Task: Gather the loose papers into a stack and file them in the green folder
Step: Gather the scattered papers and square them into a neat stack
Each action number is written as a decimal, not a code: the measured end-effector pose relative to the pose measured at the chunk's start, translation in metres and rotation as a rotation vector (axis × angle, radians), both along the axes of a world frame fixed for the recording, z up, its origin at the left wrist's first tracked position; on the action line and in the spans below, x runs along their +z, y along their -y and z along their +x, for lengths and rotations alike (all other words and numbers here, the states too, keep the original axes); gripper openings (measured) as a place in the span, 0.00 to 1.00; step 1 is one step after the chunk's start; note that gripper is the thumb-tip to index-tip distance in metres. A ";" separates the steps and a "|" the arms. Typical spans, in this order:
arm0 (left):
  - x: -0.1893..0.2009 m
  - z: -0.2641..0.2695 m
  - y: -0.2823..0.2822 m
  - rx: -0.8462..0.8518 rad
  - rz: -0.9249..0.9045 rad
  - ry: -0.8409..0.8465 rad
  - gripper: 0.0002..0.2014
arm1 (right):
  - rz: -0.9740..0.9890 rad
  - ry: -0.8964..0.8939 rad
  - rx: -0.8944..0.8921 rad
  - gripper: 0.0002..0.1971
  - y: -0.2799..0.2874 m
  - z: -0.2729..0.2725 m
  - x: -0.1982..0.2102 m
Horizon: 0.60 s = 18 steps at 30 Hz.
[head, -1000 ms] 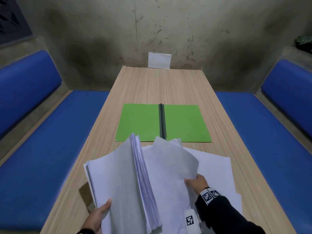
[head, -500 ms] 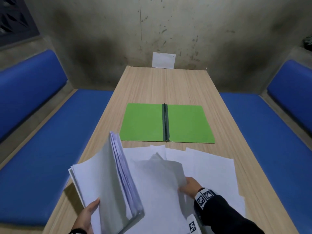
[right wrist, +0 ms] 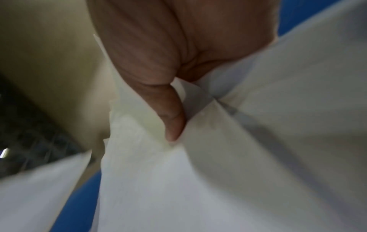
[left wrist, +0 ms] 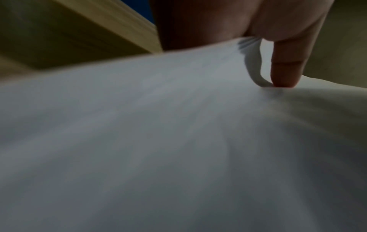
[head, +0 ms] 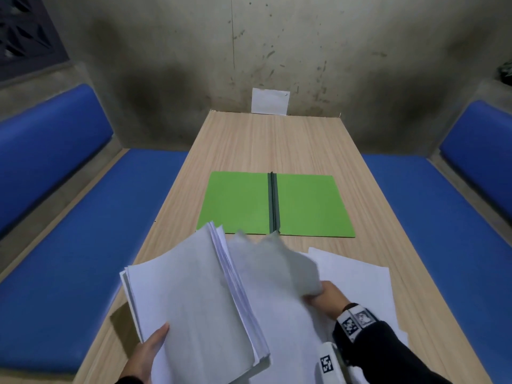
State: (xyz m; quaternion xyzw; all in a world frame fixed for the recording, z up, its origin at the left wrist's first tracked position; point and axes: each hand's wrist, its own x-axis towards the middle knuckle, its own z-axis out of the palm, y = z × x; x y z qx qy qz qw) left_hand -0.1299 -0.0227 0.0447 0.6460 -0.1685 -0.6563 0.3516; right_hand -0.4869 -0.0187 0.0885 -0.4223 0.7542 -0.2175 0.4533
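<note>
On the near end of the wooden table (head: 271, 139), the left hand (head: 146, 353) grips a thick stack of papers (head: 191, 306), tilted up on its left edge, thumb across the top sheet. Just to its right, the right hand (head: 325, 297) pinches a single blurred sheet (head: 279, 261) lifted off the loose papers (head: 357, 275) spread flat beneath. Farther away, the green folder (head: 235, 203) lies open and flat, between blue benches (head: 83, 217).
</note>
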 end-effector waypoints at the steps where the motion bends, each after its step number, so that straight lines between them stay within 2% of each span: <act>1: -0.001 0.001 0.000 -0.004 -0.034 0.027 0.14 | -0.052 0.046 -0.089 0.14 -0.001 -0.011 0.007; 4: -0.002 0.002 0.001 -0.028 -0.105 0.130 0.13 | -0.213 0.170 -0.392 0.05 -0.008 -0.054 0.023; 7: 0.007 -0.005 0.004 -0.023 -0.155 0.199 0.14 | -0.321 0.236 -0.579 0.04 -0.018 -0.097 0.034; 10: 0.018 -0.014 0.010 -0.007 -0.180 0.228 0.20 | -0.411 0.452 -0.598 0.05 -0.032 -0.116 0.045; 13: 0.030 -0.030 0.010 -0.009 -0.216 0.201 0.13 | -0.363 0.577 -0.531 0.19 -0.039 -0.109 0.043; 15: 0.038 -0.049 0.007 -0.041 -0.246 0.175 0.13 | -0.282 0.662 -0.481 0.20 -0.042 -0.092 0.035; 18: 0.032 -0.067 0.009 -0.122 -0.287 0.162 0.32 | -0.150 0.749 -0.473 0.12 -0.045 -0.051 0.032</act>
